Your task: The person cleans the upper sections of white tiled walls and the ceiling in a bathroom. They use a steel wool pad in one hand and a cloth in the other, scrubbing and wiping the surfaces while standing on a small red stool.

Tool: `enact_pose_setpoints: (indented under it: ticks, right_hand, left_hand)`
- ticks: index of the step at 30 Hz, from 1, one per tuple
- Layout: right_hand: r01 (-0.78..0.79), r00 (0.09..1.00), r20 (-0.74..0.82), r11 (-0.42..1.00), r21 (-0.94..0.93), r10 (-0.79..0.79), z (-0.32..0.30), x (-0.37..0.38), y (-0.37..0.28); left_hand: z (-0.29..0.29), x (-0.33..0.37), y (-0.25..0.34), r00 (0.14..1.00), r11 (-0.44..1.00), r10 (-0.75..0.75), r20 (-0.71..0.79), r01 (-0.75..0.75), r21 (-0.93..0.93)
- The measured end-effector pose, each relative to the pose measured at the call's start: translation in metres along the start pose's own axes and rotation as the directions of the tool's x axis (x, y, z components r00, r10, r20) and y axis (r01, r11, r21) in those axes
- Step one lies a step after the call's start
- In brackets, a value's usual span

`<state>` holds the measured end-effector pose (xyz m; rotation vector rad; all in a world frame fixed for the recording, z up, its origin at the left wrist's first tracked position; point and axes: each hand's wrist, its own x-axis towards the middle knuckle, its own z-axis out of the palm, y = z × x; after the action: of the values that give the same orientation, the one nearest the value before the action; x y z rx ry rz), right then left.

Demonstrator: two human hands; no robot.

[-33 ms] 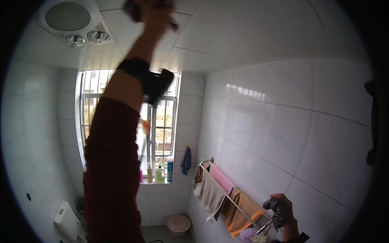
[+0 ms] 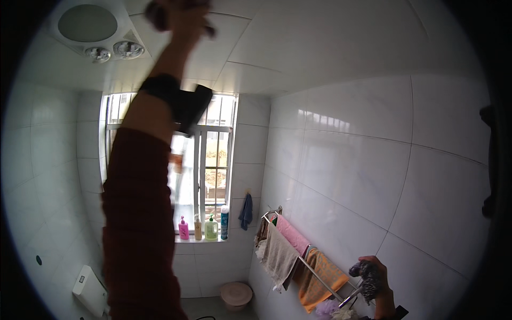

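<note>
Up at the white panelled ceiling (image 2: 320,37) now: left hand (image 2: 184,18) raised high, fingers wrapped round a dark object (image 2: 160,13), pressed to the ceiling panels just beside the square heat-lamp unit (image 2: 90,26). Dark strap (image 2: 176,98) on the wrist, dark red sleeve (image 2: 138,224) running down to the lower edge. Right hand (image 2: 376,277) low at the lower right, clamped on a dark grey scrubby cloth (image 2: 368,280), right by the near end of the towel rail (image 2: 314,274) on the white tiled wall (image 2: 373,176). On the rail, beige, pink and orange towels. Barred window (image 2: 210,160) in the far wall, four bottles (image 2: 205,226) lined along its sill, blue cloth (image 2: 246,212) hanging beside. Down on the floor, a round pinkish stool (image 2: 236,294). White box (image 2: 88,290) at lower left.
</note>
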<state>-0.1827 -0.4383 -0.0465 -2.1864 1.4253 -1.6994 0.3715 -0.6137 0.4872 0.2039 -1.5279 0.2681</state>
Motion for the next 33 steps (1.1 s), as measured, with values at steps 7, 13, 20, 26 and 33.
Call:
enact_pose_setpoints:
  ticks: [7, 13, 20, 26, 33]
  right_hand:
    - [-0.19, 0.96, -0.149, 0.945, 0.265, 0.235, -0.019, -0.03, 0.019]
    - [-0.069, 0.985, -0.162, 0.998, -0.011, 0.066, 0.002, -0.021, -0.002]
    - [-0.102, 0.991, -0.08, 0.99, 0.093, 0.109, 0.02, -0.028, -0.009]
    - [-0.14, 0.982, -0.095, 0.966, 0.217, 0.163, 0.025, -0.028, -0.02]
    - [-0.039, 0.999, 0.035, 0.999, -0.01, 0.04, 0.043, -0.003, -0.008]
  left_hand:
    - [-0.121, 0.03, -0.033, 0.954, 0.871, -0.221, -0.202, 0.1, -0.482]
    - [0.019, 0.023, -0.009, 0.957, 0.83, -0.282, -0.066, 0.209, -0.518]
    - [0.192, -0.044, 0.058, 0.958, 0.789, -0.242, 0.154, 0.287, -0.543]
    - [0.107, -0.066, 0.037, 0.913, 0.793, -0.395, -0.104, 0.282, -0.54]
    - [-0.077, -0.107, -0.036, 0.887, 0.808, -0.457, -0.065, 0.445, 0.387]
